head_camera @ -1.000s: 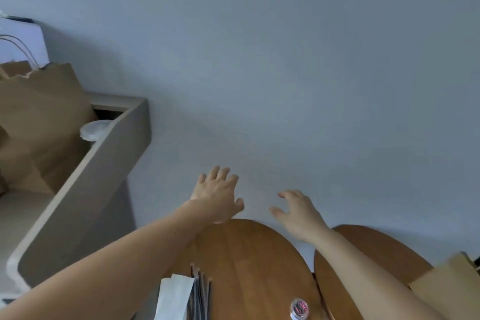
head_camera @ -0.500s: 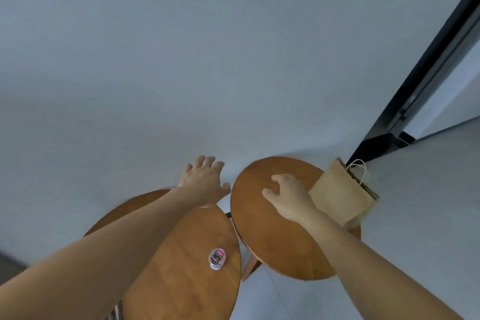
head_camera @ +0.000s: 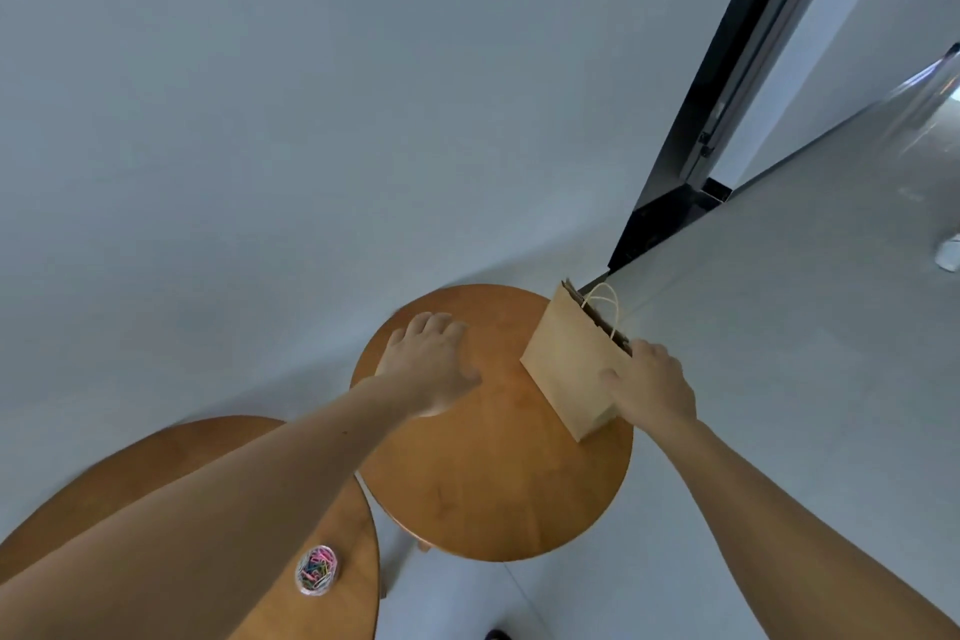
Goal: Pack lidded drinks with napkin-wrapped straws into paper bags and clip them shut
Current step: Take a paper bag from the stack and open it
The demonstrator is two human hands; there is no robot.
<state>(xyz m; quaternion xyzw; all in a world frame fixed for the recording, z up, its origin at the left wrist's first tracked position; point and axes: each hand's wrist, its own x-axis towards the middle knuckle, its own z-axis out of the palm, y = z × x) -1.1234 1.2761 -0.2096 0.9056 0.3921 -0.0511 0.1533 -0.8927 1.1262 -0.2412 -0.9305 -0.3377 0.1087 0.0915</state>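
A round wooden table (head_camera: 493, 483) stands just beside a second round table (head_camera: 156, 452). At the first table's far right edge a brown paper bag (head_camera: 566, 369) stands upright (twine handle (head_camera: 605, 301) arching above its rim). The right hand (head_camera: 649, 390) grips the bag's top edge, thumb on the near face and fingers curled over. The left hand (head_camera: 431, 364) is palm down over the tabletop, fingers relaxed and slightly apart. A clear tub of paper clips (head_camera: 316, 568) sits on the second table.

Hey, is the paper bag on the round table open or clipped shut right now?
Open: the paper bag shows a dark gap along its top edge, no clip visible. The right hand grips that edge.
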